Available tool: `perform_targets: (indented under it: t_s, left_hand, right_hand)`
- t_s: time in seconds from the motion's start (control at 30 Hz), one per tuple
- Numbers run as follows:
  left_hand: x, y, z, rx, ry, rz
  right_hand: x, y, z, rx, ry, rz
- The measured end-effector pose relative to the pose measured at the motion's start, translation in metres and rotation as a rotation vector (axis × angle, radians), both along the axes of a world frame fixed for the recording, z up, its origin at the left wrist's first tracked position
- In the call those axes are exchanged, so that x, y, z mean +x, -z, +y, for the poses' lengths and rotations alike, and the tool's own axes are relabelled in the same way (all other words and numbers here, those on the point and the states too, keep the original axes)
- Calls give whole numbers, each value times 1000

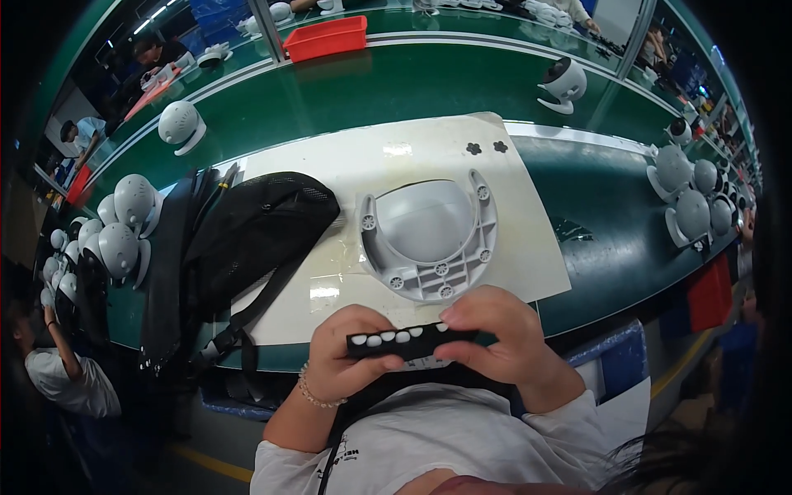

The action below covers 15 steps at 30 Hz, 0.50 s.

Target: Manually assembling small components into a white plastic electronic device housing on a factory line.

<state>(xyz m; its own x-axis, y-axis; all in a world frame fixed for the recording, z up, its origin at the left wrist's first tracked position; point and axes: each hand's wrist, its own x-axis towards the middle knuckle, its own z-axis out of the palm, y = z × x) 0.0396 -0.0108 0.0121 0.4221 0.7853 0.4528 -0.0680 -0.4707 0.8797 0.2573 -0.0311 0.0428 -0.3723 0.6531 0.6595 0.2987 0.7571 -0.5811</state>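
Note:
Close in front of my body, both hands hold a flat black strip point(394, 347) with a row of several white oval pads along it. My left hand point(348, 351) is closed on its left end, thumb below and fingers above. At the right end, my right hand point(499, 337) has its index fingertip beside the last white pad, with the thumb lower on the strip. Just beyond the hands lies a white device with a smooth round body point(425, 221) and a ribbed U-shaped base point(443, 277), underside up, with several round sockets.
A cream mat point(528, 239) lies under the device, with two small black flower-shaped pieces point(473, 148) on it. Left of it rests a black mesh bag point(256, 227). White round devices point(120, 247) cluster at both sides. A red bin point(327, 39) stands at the back.

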Motion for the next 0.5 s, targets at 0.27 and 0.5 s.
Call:
perform_targets:
  t_s: [0.27,0.5]
  left_hand:
    - [13,2,-9,-129,3,-39]
    - [11,7,-9,-82,-54,22]
  right_hand:
    - [-3,22,-18,-457,57,488]
    - [0,15,-10,106,212,137]
